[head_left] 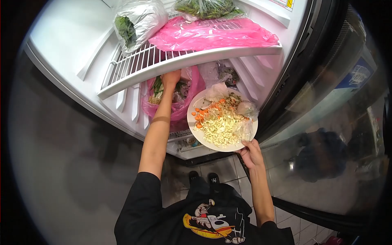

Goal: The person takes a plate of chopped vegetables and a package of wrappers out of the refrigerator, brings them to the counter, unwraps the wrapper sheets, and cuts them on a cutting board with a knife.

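My right hand [252, 153] grips the near rim of a white plate [194, 134], its thumb on top. Chopped pale vegetable, perhaps cabbage [220, 128], and orange carrot pieces [200, 116] cover the plate. Small clear plastic bags [247, 109] lie along its right side. My left hand [171, 76] reaches under the wire shelf into an open pink plastic bag [179, 112] in the fridge. Green stalks [157, 86] and other greens show in that bag around the hand. The left fingers are hidden, so their grip does not show.
Above, the white wire shelf [139, 61] holds a flat pink bag [212, 34], a silvery bag of leaves [141, 24] and bagged greens [208, 7]. Its curved front edge overhangs my left hand. The open fridge door [318, 118] stands at right. Another clear bag [226, 73] lies behind the plate.
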`<action>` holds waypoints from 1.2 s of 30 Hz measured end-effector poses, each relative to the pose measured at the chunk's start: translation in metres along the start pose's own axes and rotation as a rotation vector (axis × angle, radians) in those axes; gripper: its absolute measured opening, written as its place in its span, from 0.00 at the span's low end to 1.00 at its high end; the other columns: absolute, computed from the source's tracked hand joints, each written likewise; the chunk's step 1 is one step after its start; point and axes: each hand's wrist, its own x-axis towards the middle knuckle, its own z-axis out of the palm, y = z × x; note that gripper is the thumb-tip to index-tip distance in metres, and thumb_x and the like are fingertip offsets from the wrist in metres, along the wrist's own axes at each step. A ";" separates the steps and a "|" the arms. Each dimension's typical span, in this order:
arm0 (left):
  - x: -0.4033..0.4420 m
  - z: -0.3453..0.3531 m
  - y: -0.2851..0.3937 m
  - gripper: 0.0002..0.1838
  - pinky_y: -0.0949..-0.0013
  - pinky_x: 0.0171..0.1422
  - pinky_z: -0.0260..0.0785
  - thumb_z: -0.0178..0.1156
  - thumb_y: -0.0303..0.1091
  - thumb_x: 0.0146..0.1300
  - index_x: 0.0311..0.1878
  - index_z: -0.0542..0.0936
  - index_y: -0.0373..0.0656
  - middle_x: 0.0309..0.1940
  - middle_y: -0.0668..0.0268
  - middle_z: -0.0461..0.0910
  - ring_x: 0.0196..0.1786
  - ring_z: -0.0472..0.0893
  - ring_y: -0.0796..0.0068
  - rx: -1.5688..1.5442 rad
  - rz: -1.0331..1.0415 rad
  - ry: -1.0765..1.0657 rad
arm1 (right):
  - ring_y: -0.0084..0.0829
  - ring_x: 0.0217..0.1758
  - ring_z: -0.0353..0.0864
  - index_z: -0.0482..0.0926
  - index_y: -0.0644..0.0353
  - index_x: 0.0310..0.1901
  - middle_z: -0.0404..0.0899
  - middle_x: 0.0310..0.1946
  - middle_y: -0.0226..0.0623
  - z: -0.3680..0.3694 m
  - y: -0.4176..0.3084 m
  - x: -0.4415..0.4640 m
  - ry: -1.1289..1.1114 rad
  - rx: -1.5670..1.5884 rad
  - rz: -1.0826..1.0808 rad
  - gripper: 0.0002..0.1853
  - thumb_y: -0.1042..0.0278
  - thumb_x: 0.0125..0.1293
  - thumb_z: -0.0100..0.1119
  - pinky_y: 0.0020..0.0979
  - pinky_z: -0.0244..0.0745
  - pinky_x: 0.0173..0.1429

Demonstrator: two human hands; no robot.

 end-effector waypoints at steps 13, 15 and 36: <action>0.030 -0.002 -0.041 0.22 0.51 0.59 0.69 0.52 0.50 0.66 0.50 0.82 0.42 0.48 0.48 0.82 0.53 0.79 0.45 0.342 0.288 0.095 | 0.41 0.53 0.82 0.71 0.73 0.55 0.79 0.52 0.48 -0.001 0.012 0.069 -0.120 0.078 -0.042 0.16 0.77 0.67 0.53 0.45 0.82 0.55; 0.018 -0.026 -0.042 0.22 0.50 0.57 0.69 0.53 0.50 0.65 0.50 0.82 0.43 0.47 0.49 0.82 0.52 0.79 0.46 0.358 0.292 0.127 | 0.42 0.54 0.81 0.70 0.73 0.56 0.78 0.54 0.49 0.005 0.011 0.071 -0.060 0.080 -0.034 0.17 0.77 0.67 0.53 0.47 0.82 0.57; -0.225 -0.169 0.088 0.22 0.51 0.57 0.68 0.63 0.22 0.61 0.58 0.70 0.32 0.51 0.41 0.77 0.56 0.76 0.41 -0.254 0.376 0.521 | 0.50 0.64 0.73 0.62 0.73 0.64 0.69 0.63 0.54 0.042 -0.027 0.102 -0.221 0.027 0.039 0.24 0.81 0.66 0.49 0.53 0.76 0.64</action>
